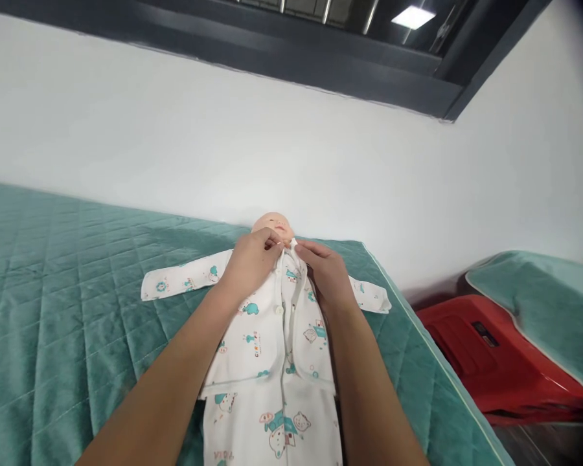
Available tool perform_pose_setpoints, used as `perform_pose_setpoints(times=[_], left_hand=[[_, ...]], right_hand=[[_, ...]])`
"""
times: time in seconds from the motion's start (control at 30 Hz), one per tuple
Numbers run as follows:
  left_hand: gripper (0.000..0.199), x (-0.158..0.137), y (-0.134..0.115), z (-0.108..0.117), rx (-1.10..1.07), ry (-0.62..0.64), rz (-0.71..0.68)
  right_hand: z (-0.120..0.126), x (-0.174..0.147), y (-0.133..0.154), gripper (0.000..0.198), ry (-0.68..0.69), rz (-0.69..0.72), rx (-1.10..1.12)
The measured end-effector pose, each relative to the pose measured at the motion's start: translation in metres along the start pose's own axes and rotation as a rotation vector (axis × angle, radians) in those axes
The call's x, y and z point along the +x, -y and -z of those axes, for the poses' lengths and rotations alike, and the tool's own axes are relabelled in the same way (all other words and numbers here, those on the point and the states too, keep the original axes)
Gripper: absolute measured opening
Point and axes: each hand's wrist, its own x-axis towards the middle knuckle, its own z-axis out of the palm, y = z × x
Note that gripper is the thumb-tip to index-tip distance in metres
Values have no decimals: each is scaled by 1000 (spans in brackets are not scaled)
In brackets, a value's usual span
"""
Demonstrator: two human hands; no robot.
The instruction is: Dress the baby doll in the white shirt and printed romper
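Note:
A baby doll point(273, 221) lies on its back, its head toward the wall. It wears a white printed baby jacket point(252, 336) with both sleeves spread out, over white printed pants point(245, 430). The jacket's front edges hang slightly apart, and a button point(279, 310) shows on the left edge. At the collar, my left hand point(253, 259) pinches the left front edge under the doll's chin. My right hand point(328, 272) grips the right collar edge close beside it. The fingertips hide the top fastening and the doll's neck.
A green quilted cover point(78, 349) spreads under the doll, its piped edge on the right. Beyond that edge stands a red plastic stool point(486, 356), partly under another green cloth point(544, 304). A white wall point(175, 142) rises behind, below a dark window frame point(272, 45).

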Motion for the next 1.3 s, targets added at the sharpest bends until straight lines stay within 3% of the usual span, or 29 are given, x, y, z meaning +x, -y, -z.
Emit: perform_pose_setpoints(times=[0.27,0.43,0.7,1.03,1.3], left_hand=[[9,-2,1,0,60,31,-26],[1,-2,6,-1,35,27,-21],[7,-2,6,3,24,105,-18],[20,0,9,-1,-17,96,43],[35,0,9,0,116,151,-175]], right_hand=[[-5,-2,0,30,26,54,-136],[-5,-3,-3,29,56,18,-148],[-5,-5,0,32,160,-3,-209],[-6,-8,2,40,147,-16,-272],[-7,-13,4,21,113,18,-297]])
